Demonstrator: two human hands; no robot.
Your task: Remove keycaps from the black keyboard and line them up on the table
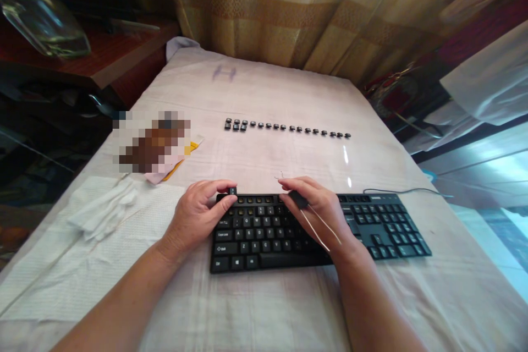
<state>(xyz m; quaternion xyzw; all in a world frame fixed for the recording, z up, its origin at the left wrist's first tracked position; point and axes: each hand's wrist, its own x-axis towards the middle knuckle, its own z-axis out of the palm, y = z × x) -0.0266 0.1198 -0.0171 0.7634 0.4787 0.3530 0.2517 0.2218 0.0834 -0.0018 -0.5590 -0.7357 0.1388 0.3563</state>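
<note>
A black keyboard (264, 246) lies on the pale cloth in front of me, with bare switch spots along the left of its top two rows. Between thumb and fingers, my left hand (198, 206) pinches a small black keycap (233, 191) at the keyboard's top left corner. My right hand (311, 206) is closed round a wire keycap puller (298, 199) with a dark middle grip. One pair of its wires points back over the wrist; the hooked pair sticks out past the fingertips. Beyond the keyboard, several removed keycaps (284, 127) stand in a line, with a short second row at its left end.
A crumpled white cloth (105, 206) and a pixelated patch (154, 143) lie to the left. At the upper left, a glass jar (45, 16) stands on a wooden cabinet (119, 47). The keyboard cable (404, 191) runs off right. A curtain (264, 5) hangs behind.
</note>
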